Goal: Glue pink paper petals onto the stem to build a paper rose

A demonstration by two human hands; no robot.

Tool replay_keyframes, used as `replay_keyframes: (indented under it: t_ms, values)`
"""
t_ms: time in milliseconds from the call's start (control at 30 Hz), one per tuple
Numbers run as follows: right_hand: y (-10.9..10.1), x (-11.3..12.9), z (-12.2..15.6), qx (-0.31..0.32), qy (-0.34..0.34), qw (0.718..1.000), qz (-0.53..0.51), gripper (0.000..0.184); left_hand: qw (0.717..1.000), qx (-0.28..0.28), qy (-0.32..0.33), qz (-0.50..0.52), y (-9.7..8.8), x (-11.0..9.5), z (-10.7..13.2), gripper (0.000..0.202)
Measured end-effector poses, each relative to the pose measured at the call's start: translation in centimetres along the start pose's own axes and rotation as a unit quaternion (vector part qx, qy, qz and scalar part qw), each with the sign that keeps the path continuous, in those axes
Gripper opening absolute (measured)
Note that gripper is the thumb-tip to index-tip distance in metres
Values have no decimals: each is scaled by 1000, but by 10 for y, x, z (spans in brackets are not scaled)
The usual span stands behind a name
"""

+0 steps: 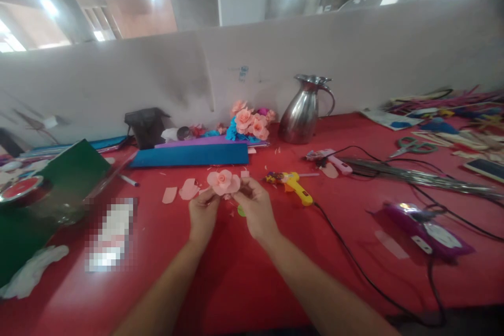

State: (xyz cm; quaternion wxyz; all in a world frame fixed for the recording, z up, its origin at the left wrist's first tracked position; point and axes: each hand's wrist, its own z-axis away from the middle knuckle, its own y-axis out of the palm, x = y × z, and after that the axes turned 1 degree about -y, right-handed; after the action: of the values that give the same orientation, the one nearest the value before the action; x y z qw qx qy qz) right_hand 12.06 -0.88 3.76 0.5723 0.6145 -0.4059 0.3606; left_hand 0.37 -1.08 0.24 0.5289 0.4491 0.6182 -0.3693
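A pink paper rose [222, 182] is held up between my two hands over the red table. My left hand [203, 214] pinches the flower's left side, and my right hand [255, 205] grips its right side with the fingers bent. Loose pink paper petals [189, 189] lie just left of the flower, flat on the table. To the right of my right hand rests a yellow hot glue gun [296, 187] with a clear stick at its back. A small green piece [241, 211] shows partly behind my right hand.
Behind stand a bunch of pink paper flowers [252, 121], a blue sheet [192, 155] and a steel jug [302, 113]. At right lie a pink glue gun [338, 161], scissors [415, 146], wire stems [417, 176] and a purple power strip [429, 231] with black cords. A green board [74, 168] is left.
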Motion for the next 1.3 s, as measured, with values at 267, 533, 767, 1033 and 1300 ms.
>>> replay_keyframes:
  t_ms: [267, 533, 767, 1033, 1300]
  values:
    - [-3, -2, -1, 1, -27, 999, 38, 16, 999, -14, 26, -13, 1, -7, 2, 10]
    - [-5, -5, -2, 8, -41, 995, 92, 18, 1000, -9, 28, 1, 1, -7, 3, 7]
    - [-9, -10, -4, 3, -87, 987, 135, 17, 999, 12, 23, 21, 2, -10, 4, 8]
    - [-9, -9, -2, 23, -107, 979, 172, 11, 998, 43, 12, 44, 2, -12, 4, 12]
    - [-8, -10, -2, 43, -92, 978, 181, 12, 996, 66, -2, 65, 1, -12, 5, 16]
